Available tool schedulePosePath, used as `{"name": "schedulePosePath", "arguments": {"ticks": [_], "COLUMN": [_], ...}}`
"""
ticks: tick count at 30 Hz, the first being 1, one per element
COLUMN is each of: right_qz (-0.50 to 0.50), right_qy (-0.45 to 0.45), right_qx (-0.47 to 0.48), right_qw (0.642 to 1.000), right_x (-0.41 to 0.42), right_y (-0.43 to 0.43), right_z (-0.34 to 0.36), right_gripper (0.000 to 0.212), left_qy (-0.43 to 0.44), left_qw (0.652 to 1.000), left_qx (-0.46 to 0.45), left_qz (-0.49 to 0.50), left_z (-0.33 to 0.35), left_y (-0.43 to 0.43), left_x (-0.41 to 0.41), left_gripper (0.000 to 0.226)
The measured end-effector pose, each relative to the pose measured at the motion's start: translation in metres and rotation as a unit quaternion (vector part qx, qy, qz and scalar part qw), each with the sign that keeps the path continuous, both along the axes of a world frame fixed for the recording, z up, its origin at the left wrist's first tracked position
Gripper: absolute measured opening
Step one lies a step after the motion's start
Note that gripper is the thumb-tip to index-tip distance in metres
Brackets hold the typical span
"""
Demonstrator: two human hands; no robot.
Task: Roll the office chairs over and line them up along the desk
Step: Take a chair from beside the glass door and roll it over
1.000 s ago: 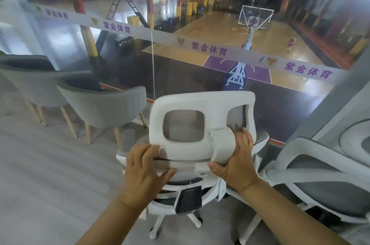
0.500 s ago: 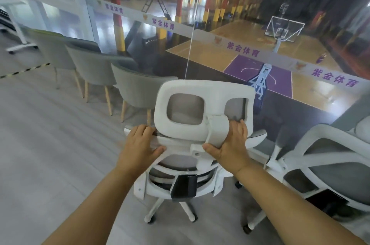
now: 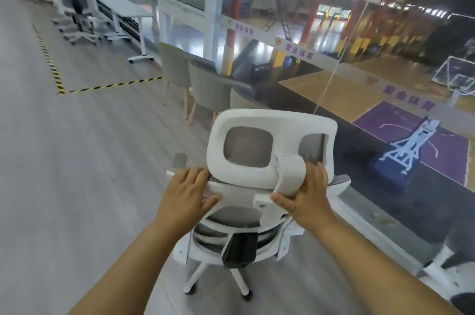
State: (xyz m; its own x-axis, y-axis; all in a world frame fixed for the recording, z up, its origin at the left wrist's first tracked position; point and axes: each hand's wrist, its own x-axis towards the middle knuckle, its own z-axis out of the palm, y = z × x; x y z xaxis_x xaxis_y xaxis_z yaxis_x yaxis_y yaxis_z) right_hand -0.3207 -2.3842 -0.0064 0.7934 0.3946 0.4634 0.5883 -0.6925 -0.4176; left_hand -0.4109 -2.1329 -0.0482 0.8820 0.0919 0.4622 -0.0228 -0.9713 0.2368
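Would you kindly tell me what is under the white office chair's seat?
Under the white office chair, two base legs and casters show on the grey floor; its backrest and black block hide the rest.

Grey armchairs (image 3: 205,85) are standing in a row beside the glass wall (image 3: 282,6). Yellow-and-black tape (image 3: 113,86) is running across the grey floor (image 3: 64,173). A basketball stand (image 3: 411,150) is showing beyond the glass.

My left hand (image 3: 189,193) and right hand (image 3: 309,196): both bare. My left forearm (image 3: 133,258) and right forearm (image 3: 372,255): bare from wrist to the lower frame edge; finer surface detail blurred.
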Motion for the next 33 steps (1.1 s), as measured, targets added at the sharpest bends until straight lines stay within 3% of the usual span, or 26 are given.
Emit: {"name": "schedulePosePath", "arguments": {"ticks": [3,9,17,19,22,24,33], "right_qz": [0.040,0.105,0.181,0.221,0.292,0.304,0.323], "right_qy": [-0.017,-0.022,-0.055,-0.071,-0.122,-0.146,-0.163], "right_qx": [0.001,0.012,0.005,-0.043,-0.172,-0.209,-0.171], "right_qw": [0.999,0.994,0.982,0.972,0.933,0.918,0.917], "right_x": [0.012,0.055,0.137,0.164,0.211,0.236,0.297], "right_y": [0.047,0.156,0.326,0.365,0.421,0.460,0.657], "right_z": [0.002,-0.003,-0.007,-0.003,0.001,0.001,-0.018], "right_gripper": [0.102,0.111,0.086,0.081,0.093,0.104,0.101], "left_qy": [-0.002,-0.002,0.047,0.067,0.096,0.116,0.131], "left_qw": [0.999,0.993,0.977,0.972,0.962,0.956,0.944], "left_qx": [-0.005,0.004,0.018,0.028,0.024,0.018,0.014], "left_qz": [0.039,0.119,0.206,0.224,0.253,0.267,0.303], "left_z": [-0.001,-0.002,0.004,0.008,0.011,0.013,0.014], "left_y": [0.037,0.127,0.278,0.318,0.379,0.417,0.601], "left_x": [-0.008,0.001,0.047,0.062,0.080,0.092,0.141], "left_gripper": [0.051,0.051,0.048,0.048,0.058,0.066,0.070]}}
